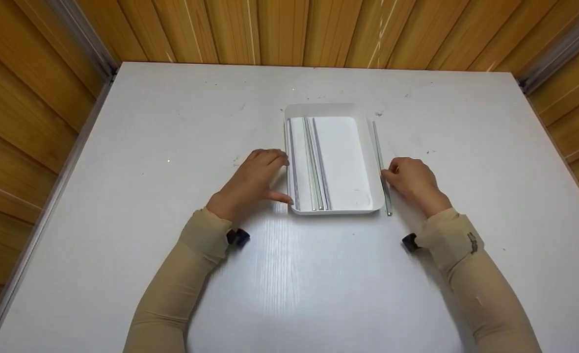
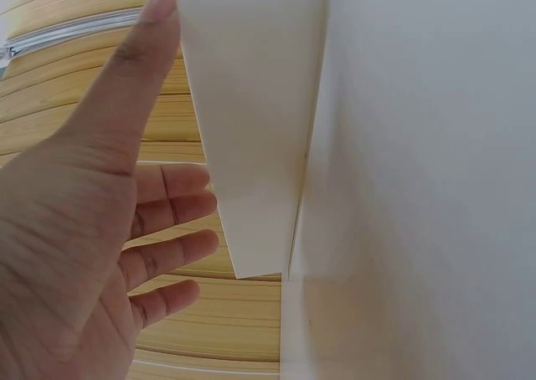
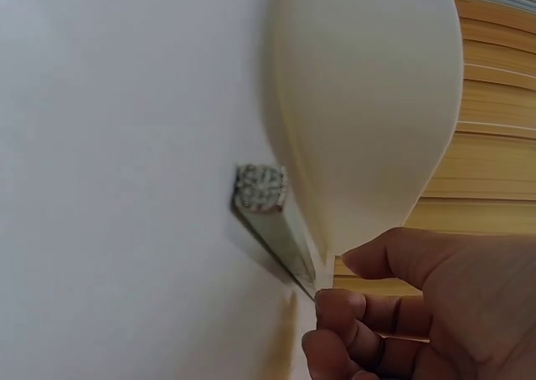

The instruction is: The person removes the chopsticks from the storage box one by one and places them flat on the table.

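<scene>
A shallow white tray (image 1: 338, 166) lies on the table with several slim rods (image 1: 310, 166), pale green and greyish purple, lengthwise in its left half. My left hand (image 1: 252, 181) is at the tray's left wall, fingers extended near the rim and thumb by the near left corner. In the left wrist view that hand (image 2: 100, 196) looks spread beside the white wall. Along the tray's right outer side lies a pale green rod (image 1: 377, 147) with a silvery, squarish end. My right hand (image 1: 414, 181) pinches this rod near its middle, fingers curled; the exact contact is partly hidden.
The white table (image 1: 279, 279) extends around the tray, with small dark marks scattered on its surface. Wood-patterned panels (image 1: 279, 32) stand behind the table and at both sides. A small black camera (image 1: 239, 238) sits at the left wrist, another black camera (image 1: 410, 242) at the right.
</scene>
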{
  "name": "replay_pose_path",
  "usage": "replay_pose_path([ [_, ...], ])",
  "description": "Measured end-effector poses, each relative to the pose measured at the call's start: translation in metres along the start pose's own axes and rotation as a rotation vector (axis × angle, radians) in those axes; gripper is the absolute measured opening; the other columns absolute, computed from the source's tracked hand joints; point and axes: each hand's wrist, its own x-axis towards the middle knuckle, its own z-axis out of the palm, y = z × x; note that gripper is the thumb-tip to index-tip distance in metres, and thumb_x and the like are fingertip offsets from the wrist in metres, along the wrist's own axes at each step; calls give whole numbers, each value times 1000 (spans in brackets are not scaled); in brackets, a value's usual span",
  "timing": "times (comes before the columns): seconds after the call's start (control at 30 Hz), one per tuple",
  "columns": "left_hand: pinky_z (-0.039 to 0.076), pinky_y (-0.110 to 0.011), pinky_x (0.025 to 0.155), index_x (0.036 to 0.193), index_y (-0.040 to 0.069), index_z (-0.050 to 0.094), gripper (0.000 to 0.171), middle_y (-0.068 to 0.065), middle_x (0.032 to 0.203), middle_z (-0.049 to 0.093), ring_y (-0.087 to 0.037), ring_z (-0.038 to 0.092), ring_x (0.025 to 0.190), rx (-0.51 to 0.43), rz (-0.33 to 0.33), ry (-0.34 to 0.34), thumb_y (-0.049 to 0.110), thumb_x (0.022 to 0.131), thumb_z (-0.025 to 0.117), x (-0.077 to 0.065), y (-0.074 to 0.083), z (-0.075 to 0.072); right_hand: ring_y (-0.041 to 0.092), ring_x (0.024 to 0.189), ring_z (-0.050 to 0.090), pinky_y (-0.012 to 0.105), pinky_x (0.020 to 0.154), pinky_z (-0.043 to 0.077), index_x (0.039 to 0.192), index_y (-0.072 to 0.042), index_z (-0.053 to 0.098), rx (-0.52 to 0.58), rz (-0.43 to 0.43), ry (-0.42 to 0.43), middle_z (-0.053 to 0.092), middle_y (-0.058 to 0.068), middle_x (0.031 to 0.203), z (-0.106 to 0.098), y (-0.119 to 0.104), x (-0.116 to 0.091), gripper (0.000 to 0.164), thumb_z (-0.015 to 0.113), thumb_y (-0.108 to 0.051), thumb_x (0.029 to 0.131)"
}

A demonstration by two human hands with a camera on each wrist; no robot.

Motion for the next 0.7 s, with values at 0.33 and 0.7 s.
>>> replay_pose_path([
  [0.33,38,-39,111,118,2,57,82,-10,127,58,-27,52,123,-5,0,3,58,61,76,0,-1,0,23,71,52,26,56,37,90,-2,63,25,-24,50,62,11,78,-10,-5,-2,28,49,-26,93],
  [0.7,39,-39,109,116,3,58,81,-11,126,59,-27,54,121,10,27,20,60,62,76,1,-2,1,24,71,59,25,57,38,93,-1,63,55,-35,67,71,15,81,-16,-12,-6,29,49,-27,94],
])
